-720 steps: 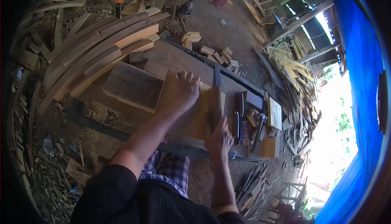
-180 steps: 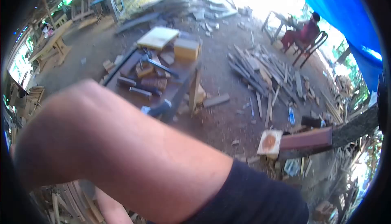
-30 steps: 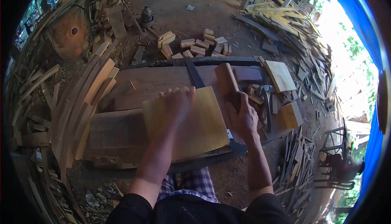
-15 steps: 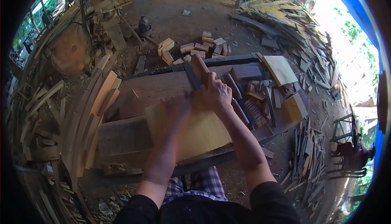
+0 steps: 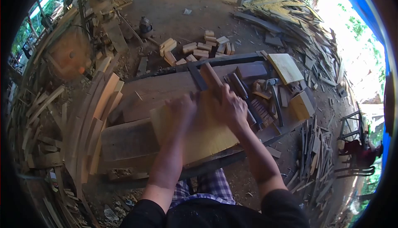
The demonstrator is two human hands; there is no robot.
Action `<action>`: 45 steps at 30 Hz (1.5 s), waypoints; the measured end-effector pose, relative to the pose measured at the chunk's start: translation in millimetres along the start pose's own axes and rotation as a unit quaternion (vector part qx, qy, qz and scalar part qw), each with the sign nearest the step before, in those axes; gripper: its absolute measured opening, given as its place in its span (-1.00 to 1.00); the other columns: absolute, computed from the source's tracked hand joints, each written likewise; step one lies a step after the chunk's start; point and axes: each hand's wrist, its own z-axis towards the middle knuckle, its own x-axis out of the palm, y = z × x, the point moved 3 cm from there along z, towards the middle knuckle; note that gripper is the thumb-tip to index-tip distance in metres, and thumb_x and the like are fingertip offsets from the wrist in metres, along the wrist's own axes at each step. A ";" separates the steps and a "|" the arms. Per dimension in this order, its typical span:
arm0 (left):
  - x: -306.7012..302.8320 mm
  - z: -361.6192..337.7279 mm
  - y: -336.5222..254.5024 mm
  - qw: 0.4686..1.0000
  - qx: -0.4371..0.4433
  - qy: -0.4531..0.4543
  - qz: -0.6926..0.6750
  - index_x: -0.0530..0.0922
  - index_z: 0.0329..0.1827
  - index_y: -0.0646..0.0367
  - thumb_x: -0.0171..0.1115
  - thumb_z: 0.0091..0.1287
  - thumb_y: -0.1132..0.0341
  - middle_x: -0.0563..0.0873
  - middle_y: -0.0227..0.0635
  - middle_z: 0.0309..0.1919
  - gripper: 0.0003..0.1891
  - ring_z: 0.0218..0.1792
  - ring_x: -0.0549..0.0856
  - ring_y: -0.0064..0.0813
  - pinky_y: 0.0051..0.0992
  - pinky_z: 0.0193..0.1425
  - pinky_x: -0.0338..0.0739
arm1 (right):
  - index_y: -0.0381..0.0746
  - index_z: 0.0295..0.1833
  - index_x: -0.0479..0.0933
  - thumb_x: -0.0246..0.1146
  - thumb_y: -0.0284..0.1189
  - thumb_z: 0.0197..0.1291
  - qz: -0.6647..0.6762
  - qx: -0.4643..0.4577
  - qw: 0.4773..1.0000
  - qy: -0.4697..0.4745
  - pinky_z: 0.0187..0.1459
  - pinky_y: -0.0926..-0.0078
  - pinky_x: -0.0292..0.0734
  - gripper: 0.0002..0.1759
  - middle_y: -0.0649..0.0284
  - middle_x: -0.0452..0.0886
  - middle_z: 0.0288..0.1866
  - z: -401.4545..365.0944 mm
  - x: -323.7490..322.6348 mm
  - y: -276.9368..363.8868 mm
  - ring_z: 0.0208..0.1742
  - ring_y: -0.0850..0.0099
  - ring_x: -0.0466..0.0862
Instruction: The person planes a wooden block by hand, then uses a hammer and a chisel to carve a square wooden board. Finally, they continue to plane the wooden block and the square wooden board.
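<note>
A pale yellow board (image 5: 203, 132) lies across the workbench (image 5: 166, 83) in front of me. My right hand (image 5: 234, 106) is closed around the lower end of a reddish-brown wooden block (image 5: 211, 76), which points away from me over the board's right part. Over the board's upper left part is my left hand (image 5: 183, 105), smeared by motion, so its fingers and any contact are unclear. A dark flat bar (image 5: 196, 76) lies left of the block. Right of my right hand are dark cylindrical tools (image 5: 239, 85) and a hammer (image 5: 275, 99).
Long planks (image 5: 89, 124) lean at the bench's left side. Small wood blocks (image 5: 201, 53) lie on the ground beyond it. A second pale board (image 5: 285, 69) rests at the bench's right end, near a wood block (image 5: 301, 105). Scrap wood (image 5: 286, 25) is heaped at the upper right.
My right hand has moved right and slightly down with the brown block. My left hand is blurred in both frames and has shifted slightly right.
</note>
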 end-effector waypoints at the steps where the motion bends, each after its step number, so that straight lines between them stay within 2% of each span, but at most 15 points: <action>1: 6.8 2.5 2.5 1.000 0.004 -0.009 0.005 0.74 -0.22 -0.06 -0.06 0.47 -0.23 0.80 -0.26 -0.26 -0.48 -0.05 0.72 -0.09 0.06 0.21 0.27 | -0.27 0.24 0.26 0.20 -0.11 0.27 0.008 0.004 1.000 0.003 -0.02 0.05 0.59 -0.40 -0.13 0.65 -0.06 26.4 7.4 4.0 -0.07 -0.03 0.72; 4: 7.0 3.1 3.7 0.998 0.007 -0.056 -0.005 0.74 -0.21 -0.07 -0.06 0.46 -0.24 0.80 -0.23 -0.25 -0.47 -0.03 0.73 -0.08 0.09 0.25 0.25 | -0.25 0.27 0.26 0.19 -0.09 0.28 0.022 0.004 1.000 -0.012 0.02 0.02 0.57 -0.39 -0.14 0.66 -0.05 30.2 3.6 -3.2 -0.04 -0.07 0.71; 7: -0.4 0.2 1.6 1.000 0.007 0.003 -0.022 0.74 -0.11 0.06 -0.17 0.50 -0.22 0.79 -0.13 -0.12 -0.39 0.08 0.68 -0.03 0.12 0.33 0.23 | -0.22 0.33 0.23 0.20 -0.10 0.28 0.011 0.002 1.000 -0.017 0.00 0.04 0.58 -0.36 -0.12 0.66 -0.06 -41.5 -10.8 -26.0 -0.06 -0.05 0.71; 10: -19.8 -8.6 -8.3 0.998 0.030 -0.032 -0.055 0.75 -0.12 -0.01 -0.12 0.49 -0.21 0.79 -0.18 -0.15 -0.44 0.04 0.70 -0.06 0.10 0.30 0.27 | -0.24 0.35 0.24 0.28 -0.15 0.24 0.009 0.039 0.999 0.022 -0.18 0.01 0.63 -0.32 -0.08 0.64 -0.17 -126.9 -30.4 -47.1 -0.17 -0.04 0.73; 13: -16.2 -9.5 -8.6 0.999 0.023 -0.019 -0.032 0.75 -0.12 -0.06 -0.08 0.48 -0.20 0.79 -0.22 -0.16 -0.48 0.02 0.70 -0.08 0.11 0.28 0.29 | -0.25 0.34 0.23 0.30 -0.17 0.22 0.013 0.036 0.999 0.012 -0.26 0.01 0.64 -0.31 -0.06 0.64 -0.19 -130.9 -28.6 -43.4 -0.22 -0.02 0.73; 16: -0.5 1.1 -1.0 0.997 0.030 -0.073 -0.023 0.72 -0.19 -0.04 -0.05 0.46 -0.24 0.80 -0.25 -0.22 -0.47 -0.05 0.72 -0.10 0.04 0.24 0.28 | -0.28 0.27 0.26 0.25 -0.15 0.25 0.010 -0.011 0.999 -0.049 -0.13 0.03 0.62 -0.38 -0.08 0.65 -0.15 -61.6 -10.9 -22.0 -0.17 -0.03 0.73; 20: 10.8 6.9 6.9 0.999 -0.012 -0.039 -0.007 0.74 -0.15 -0.05 -0.07 0.45 -0.27 0.80 -0.21 -0.18 -0.45 0.01 0.72 -0.06 0.04 0.27 0.25 | -0.24 0.19 0.30 0.21 -0.09 0.26 0.038 -0.001 0.999 0.005 0.01 0.01 0.58 -0.44 -0.10 0.66 -0.02 36.6 11.4 -4.4 -0.04 -0.07 0.70; 24: 21.3 8.5 13.1 0.997 -0.002 -0.072 0.014 0.75 -0.12 -0.05 -0.07 0.46 -0.26 0.80 -0.19 -0.17 -0.45 0.01 0.72 -0.06 0.05 0.30 0.23 | -0.19 0.26 0.28 0.20 -0.08 0.26 0.042 -0.006 0.999 -0.018 0.03 0.01 0.56 -0.41 -0.08 0.65 0.00 -19.6 -0.1 -22.9 -0.01 -0.06 0.69; 26: 1.8 -0.9 4.0 0.998 0.012 -0.059 -0.008 0.75 -0.12 -0.05 -0.08 0.46 -0.26 0.80 -0.19 -0.17 -0.45 0.01 0.71 -0.06 0.06 0.29 0.23 | -0.19 0.33 0.26 0.25 -0.12 0.24 0.029 -0.007 0.999 -0.029 -0.13 -0.01 0.58 -0.35 -0.04 0.64 -0.13 -85.5 -15.3 -36.7 -0.15 -0.04 0.71; 28: -8.7 -1.8 -5.1 0.998 0.024 -0.052 -0.036 0.75 -0.13 -0.05 -0.08 0.46 -0.26 0.80 -0.20 -0.18 -0.44 0.01 0.71 -0.05 0.07 0.29 0.24 | -0.20 0.33 0.23 0.24 -0.14 0.28 0.032 0.031 0.998 0.035 -0.13 0.01 0.60 -0.36 -0.07 0.64 -0.12 -135.4 -29.2 -41.4 -0.15 -0.04 0.71; 31: -4.3 -2.3 -3.5 1.000 0.009 -0.017 -0.016 0.72 -0.08 -0.07 -0.13 0.49 -0.24 0.79 -0.20 -0.09 -0.45 0.09 0.68 -0.04 0.18 0.33 0.21 | -0.22 0.33 0.23 0.27 -0.15 0.26 0.038 0.036 0.998 0.036 -0.21 -0.01 0.60 -0.35 -0.08 0.63 -0.15 -124.8 -25.1 -38.1 -0.19 -0.06 0.71; 34: -8.1 -3.3 -4.2 0.997 0.026 -0.067 -0.016 0.74 -0.13 -0.04 -0.09 0.47 -0.26 0.80 -0.19 -0.20 -0.44 0.01 0.71 -0.07 0.11 0.29 0.22 | -0.26 0.26 0.26 0.23 -0.16 0.24 0.025 0.004 0.999 -0.030 -0.04 0.07 0.58 -0.41 -0.07 0.66 -0.10 -44.9 -8.0 -15.6 -0.09 -0.01 0.71; 36: -5.4 -0.8 -2.2 0.999 -0.002 0.000 -0.033 0.75 -0.13 -0.04 -0.08 0.46 -0.27 0.80 -0.17 -0.20 -0.44 -0.01 0.72 -0.07 0.12 0.29 0.21 | -0.22 0.21 0.29 0.24 -0.12 0.22 0.046 -0.009 0.998 -0.049 -0.06 0.03 0.59 -0.42 -0.09 0.69 -0.14 19.9 18.7 -11.8 -0.10 -0.02 0.72; 39: 7.2 4.3 5.4 0.999 0.008 -0.038 -0.025 0.75 -0.13 -0.04 -0.07 0.45 -0.28 0.80 -0.16 -0.22 -0.44 -0.03 0.73 -0.07 0.13 0.27 0.23 | -0.21 0.17 0.30 0.21 -0.10 0.24 0.037 -0.010 0.999 -0.031 -0.03 0.04 0.59 -0.46 -0.08 0.70 -0.14 39.4 19.5 -6.9 -0.05 -0.02 0.72; 45: -12.1 -4.2 -5.8 1.000 0.016 -0.004 -0.017 0.74 -0.13 -0.12 -0.17 0.49 -0.28 0.79 -0.19 -0.12 -0.43 0.08 0.69 -0.05 0.08 0.28 0.26 | -0.19 0.31 0.25 0.27 -0.09 0.23 0.018 0.023 1.000 -0.002 -0.18 0.05 0.61 -0.34 -0.05 0.65 -0.18 -126.7 -25.3 -49.1 -0.19 -0.01 0.73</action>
